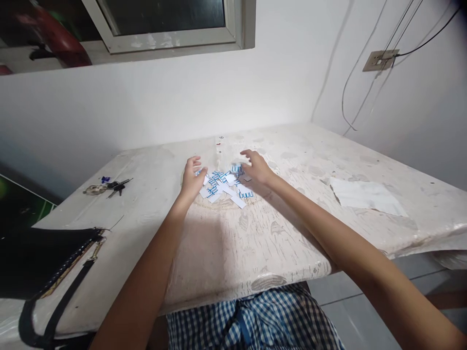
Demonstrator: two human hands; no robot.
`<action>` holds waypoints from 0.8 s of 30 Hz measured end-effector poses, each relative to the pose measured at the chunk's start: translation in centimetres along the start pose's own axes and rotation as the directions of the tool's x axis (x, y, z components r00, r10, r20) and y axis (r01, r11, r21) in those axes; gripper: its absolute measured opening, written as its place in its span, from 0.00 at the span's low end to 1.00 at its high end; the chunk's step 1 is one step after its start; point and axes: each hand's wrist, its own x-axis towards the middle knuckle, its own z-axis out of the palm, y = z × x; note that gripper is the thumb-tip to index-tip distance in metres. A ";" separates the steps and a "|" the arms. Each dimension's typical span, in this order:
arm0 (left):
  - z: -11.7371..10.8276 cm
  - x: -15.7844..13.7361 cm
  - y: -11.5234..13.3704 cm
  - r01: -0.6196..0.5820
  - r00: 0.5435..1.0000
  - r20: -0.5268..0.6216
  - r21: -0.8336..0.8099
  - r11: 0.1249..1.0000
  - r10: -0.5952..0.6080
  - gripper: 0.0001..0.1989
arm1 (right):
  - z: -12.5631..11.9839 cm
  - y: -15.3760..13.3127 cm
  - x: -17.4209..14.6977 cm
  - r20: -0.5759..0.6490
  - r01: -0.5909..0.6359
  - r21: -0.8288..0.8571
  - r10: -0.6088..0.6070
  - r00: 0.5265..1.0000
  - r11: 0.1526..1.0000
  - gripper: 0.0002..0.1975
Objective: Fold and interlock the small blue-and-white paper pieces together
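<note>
A loose pile of small white paper cards (229, 187) with blue markings lies in the middle of the table, several of them overlapping at odd angles. At the pile's left edge is my left hand (193, 180), fingers apart and the thumb close to the cards. My right hand (257, 166) hovers at the upper right of the pile with its fingers spread, near a blue-marked card (237, 168). Neither hand visibly grips a card. Whether the fingertips touch the cards I cannot tell.
The table (233, 253) has a patterned plastic cover. Keys (118, 187) and a small round object (95, 189) lie at left, above a black bag (47, 260) with a strap. A white cloth or paper (367, 197) lies right. Cables hang from a wall socket (380, 61).
</note>
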 end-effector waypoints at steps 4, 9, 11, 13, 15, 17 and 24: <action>-1.8 -0.4 0.9 -0.063 0.940 0.337 0.320 0.945 -0.051 0.18 | 0.1 -0.5 -0.8 0.208 0.124 -0.157 -0.090 0.974 0.980 0.18; -2.0 -1.2 2.7 -0.123 0.742 0.649 0.377 0.918 -0.167 0.27 | 2.7 -2.7 -2.2 0.453 0.344 -0.165 -0.239 0.859 0.924 0.24; -1.4 -1.4 2.7 -0.138 0.729 0.673 0.322 0.936 -0.124 0.24 | 3.4 -3.4 -2.4 0.443 0.368 -0.219 -0.244 0.863 0.904 0.22; -0.8 -1.6 2.4 -0.129 0.769 0.631 0.308 0.943 -0.100 0.22 | 3.6 -3.7 -2.4 0.414 0.388 -0.289 -0.251 0.875 0.875 0.20; -0.3 -1.7 1.9 -0.133 0.812 0.580 0.279 0.951 -0.056 0.21 | 3.4 -3.9 -2.3 0.391 0.409 -0.348 -0.266 0.881 0.844 0.20; 0.0 -1.8 1.5 -0.137 0.844 0.537 0.209 0.968 0.004 0.22 | 3.0 -3.9 -2.1 0.379 0.434 -0.379 -0.290 0.879 0.818 0.19; 0.3 -1.1 1.1 -0.008 0.925 0.377 -0.099 0.995 0.045 0.16 | 1.3 -2.5 -1.0 0.194 0.328 -0.289 -0.280 0.940 0.899 0.17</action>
